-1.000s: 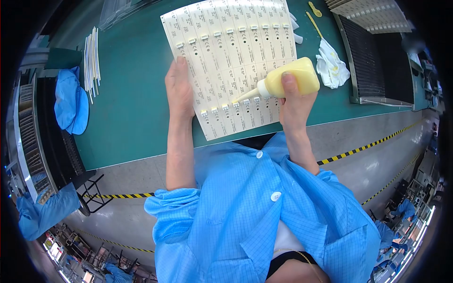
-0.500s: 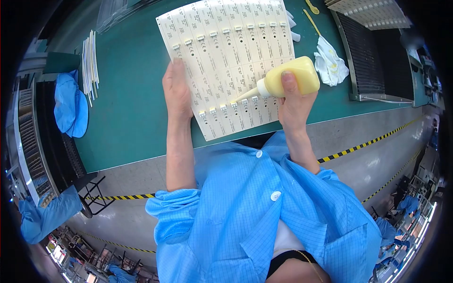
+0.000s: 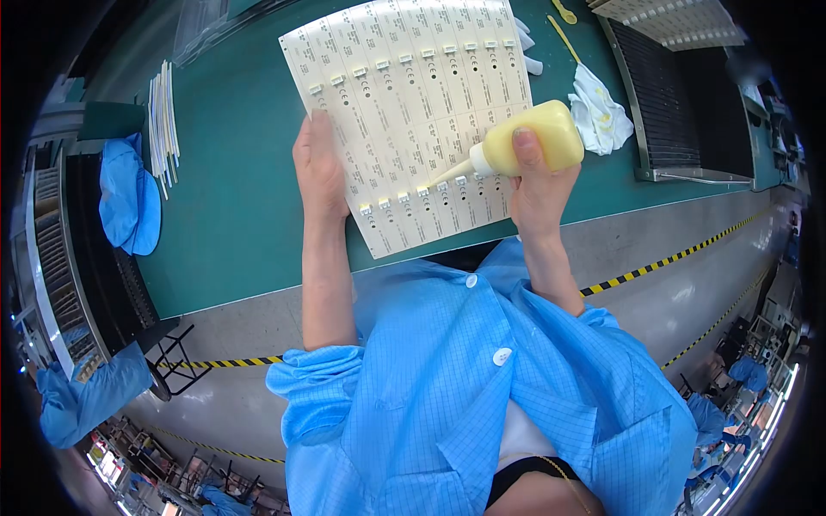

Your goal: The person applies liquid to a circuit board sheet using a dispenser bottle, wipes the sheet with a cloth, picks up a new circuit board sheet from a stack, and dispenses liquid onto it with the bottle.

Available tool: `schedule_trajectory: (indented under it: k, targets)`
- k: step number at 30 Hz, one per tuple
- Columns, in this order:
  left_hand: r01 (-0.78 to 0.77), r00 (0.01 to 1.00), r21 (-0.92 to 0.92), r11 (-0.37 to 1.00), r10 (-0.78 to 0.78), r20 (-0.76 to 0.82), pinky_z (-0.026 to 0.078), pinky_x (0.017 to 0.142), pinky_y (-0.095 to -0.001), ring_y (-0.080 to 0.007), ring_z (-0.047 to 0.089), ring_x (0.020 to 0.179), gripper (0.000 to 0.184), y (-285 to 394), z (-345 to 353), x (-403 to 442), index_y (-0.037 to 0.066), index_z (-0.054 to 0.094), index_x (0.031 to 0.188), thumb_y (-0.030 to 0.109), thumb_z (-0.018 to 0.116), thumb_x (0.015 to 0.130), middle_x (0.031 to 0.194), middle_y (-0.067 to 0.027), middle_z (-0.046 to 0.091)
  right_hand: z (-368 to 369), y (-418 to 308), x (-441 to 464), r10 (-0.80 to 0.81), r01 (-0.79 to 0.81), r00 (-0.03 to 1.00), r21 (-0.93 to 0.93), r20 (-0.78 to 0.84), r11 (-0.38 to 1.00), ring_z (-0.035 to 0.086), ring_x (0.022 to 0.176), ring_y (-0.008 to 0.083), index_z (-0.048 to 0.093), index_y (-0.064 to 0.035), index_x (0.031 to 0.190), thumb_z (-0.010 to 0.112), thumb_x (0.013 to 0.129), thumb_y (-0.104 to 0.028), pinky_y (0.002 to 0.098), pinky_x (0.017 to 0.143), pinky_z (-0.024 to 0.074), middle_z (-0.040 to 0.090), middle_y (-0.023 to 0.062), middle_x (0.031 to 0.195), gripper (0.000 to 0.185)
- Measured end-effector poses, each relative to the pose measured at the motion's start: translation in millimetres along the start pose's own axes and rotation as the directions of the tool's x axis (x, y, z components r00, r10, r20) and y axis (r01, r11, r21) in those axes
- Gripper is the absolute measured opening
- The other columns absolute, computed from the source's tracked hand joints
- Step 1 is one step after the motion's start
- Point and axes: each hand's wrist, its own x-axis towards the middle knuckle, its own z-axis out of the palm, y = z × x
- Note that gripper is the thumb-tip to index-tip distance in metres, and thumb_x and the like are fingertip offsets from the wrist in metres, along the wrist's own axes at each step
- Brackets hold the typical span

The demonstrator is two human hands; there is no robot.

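A white panel of circuit boards (image 3: 404, 112), printed with rows of small text and fitted with two rows of small white connectors, is tilted above the green table. My left hand (image 3: 323, 168) grips its left edge, thumb on top and fingers hidden beneath. In my right hand (image 3: 542, 185) is a squeeze bottle (image 3: 551, 138) of pale yellow liquid with a white collar and a long thin nozzle. The nozzle tip sits at a connector (image 3: 422, 193) in the lower row, left of the middle. Connectors to the left of it carry yellowish spots.
Right of the panel lie a yellow-stained white cloth (image 3: 600, 112), a yellow stick (image 3: 564, 39) and part of a white glove (image 3: 528, 52). A black slotted rack (image 3: 654, 103) stands at right, another rack (image 3: 86, 232) at left. Thin white strips (image 3: 163, 129) and a blue cap (image 3: 129, 193) lie leftward.
The panel has shifted slightly left in my left hand. The bottle stays nearly in place, its nozzle tip still by the lower connector row.
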Motion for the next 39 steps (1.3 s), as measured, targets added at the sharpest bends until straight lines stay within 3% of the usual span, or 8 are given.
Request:
schedule_trajectory:
  k: [5, 8, 11, 17, 23, 29, 35, 39]
  targets:
    - [0.001, 1.000, -0.019, 1.000, 0.000, 0.011, 0.047, 0.076, -0.0254, -0.0137, 0.057, 0.090, 0.037, 0.3, 0.1, 0.1, -0.003, 0.041, 0.115, 0.027, 0.035, 0.093, 0.106, -0.0113, 0.054, -5.4, -2.4, 1.3, 0.028, -0.028, 1.000, 0.060, -0.010, 0.998, 0.047, 0.054, 0.0039, 0.056, -0.0007, 0.083, 0.063, 0.080, -0.023, 0.0187, 0.045, 0.0356, 0.055, 0.0009, 0.070, 0.024]
    - [-0.004, 1.000, -0.014, 1.000, 0.005, 0.018, 0.047, 0.076, -0.0256, -0.0136, 0.056, 0.091, 0.038, -0.1, 0.2, 0.3, -0.003, 0.041, 0.115, 0.027, 0.035, 0.093, 0.106, -0.0112, 0.054, -3.6, -1.4, 3.2, 0.133, -0.113, 0.990, 0.314, -0.042, 0.943, 0.041, 0.046, 0.0021, 0.053, -0.0031, 0.080, 0.061, 0.081, -0.026, 0.0177, 0.038, 0.0287, 0.051, -0.0008, 0.065, 0.024]
    - [-0.010, 1.000, -0.012, 1.000, 0.010, 0.016, 0.047, 0.076, -0.0257, -0.0135, 0.056, 0.091, 0.038, -1.5, -0.9, 0.9, -0.003, 0.040, 0.116, 0.027, 0.035, 0.093, 0.106, -0.0110, 0.054, -10.2, 2.2, 6.9, 0.121, -0.109, 0.992, 0.292, -0.023, 0.950, 0.041, 0.045, 0.0039, 0.049, -0.0031, 0.089, 0.057, 0.083, -0.034, 0.0175, 0.036, 0.0277, 0.057, 0.0096, 0.072, 0.032]
    - [-0.020, 0.999, -0.016, 1.000, 0.021, 0.025, 0.048, 0.075, -0.0257, -0.0137, 0.056, 0.091, 0.038, -2.3, -1.7, 1.8, -0.003, 0.040, 0.116, 0.027, 0.035, 0.093, 0.106, -0.0110, 0.054, -10.8, -1.0, 4.3, 0.007, -0.006, 1.000, 0.101, -0.012, 0.995, 0.040, 0.046, 0.0031, 0.049, -0.0036, 0.087, 0.059, 0.082, -0.031, 0.0170, 0.036, 0.0277, 0.053, 0.0035, 0.068, 0.029]
    - [-0.018, 1.000, -0.011, 1.000, 0.018, 0.023, 0.048, 0.075, -0.0259, -0.0140, 0.056, 0.090, 0.038, -1.4, -0.9, 1.8, -0.003, 0.040, 0.117, 0.027, 0.035, 0.093, 0.106, -0.0112, 0.054, -7.7, -0.4, 4.3, 0.020, -0.019, 1.000, 0.039, -0.011, 0.999, 0.042, 0.048, 0.0025, 0.051, -0.0033, 0.086, 0.061, 0.081, -0.027, 0.0167, 0.037, 0.0280, 0.051, 0.0010, 0.068, 0.026]
    - [-0.029, 0.999, -0.020, 0.999, 0.029, -0.023, 0.046, 0.072, -0.0236, -0.0113, 0.056, 0.086, 0.037, 0.0, 4.0, 0.7, -0.004, 0.046, 0.110, 0.028, 0.037, 0.092, 0.101, -0.0107, 0.056, -6.3, -2.6, 3.6, 0.071, -0.067, 0.997, 0.130, -0.030, 0.989, 0.046, 0.055, 0.0028, 0.058, -0.0010, 0.083, 0.064, 0.079, -0.022, 0.0180, 0.044, 0.0338, 0.055, -0.0003, 0.070, 0.022]
    - [-0.033, 0.999, -0.047, 0.998, 0.031, -0.030, 0.046, 0.073, -0.0240, -0.0112, 0.056, 0.086, 0.037, -1.4, 3.3, 1.1, -0.004, 0.046, 0.109, 0.028, 0.037, 0.092, 0.100, -0.0104, 0.056, -3.2, -2.5, 4.8, 0.004, -0.003, 1.000, 0.061, -0.021, 0.998, 0.042, 0.049, 0.0022, 0.052, -0.0033, 0.085, 0.062, 0.080, -0.025, 0.0165, 0.036, 0.0274, 0.052, 0.0003, 0.068, 0.024]
    - [-0.025, 0.999, -0.049, 0.999, 0.023, -0.040, 0.045, 0.073, -0.0244, -0.0112, 0.056, 0.086, 0.037, -1.9, 2.5, 1.2, -0.004, 0.046, 0.109, 0.028, 0.038, 0.092, 0.100, -0.0103, 0.056, -3.1, -4.0, 4.2, 0.038, -0.032, 0.998, 0.130, -0.044, 0.991, 0.046, 0.057, 0.0030, 0.058, -0.0003, 0.085, 0.064, 0.079, -0.020, 0.0181, 0.045, 0.0338, 0.056, 0.0001, 0.071, 0.022]
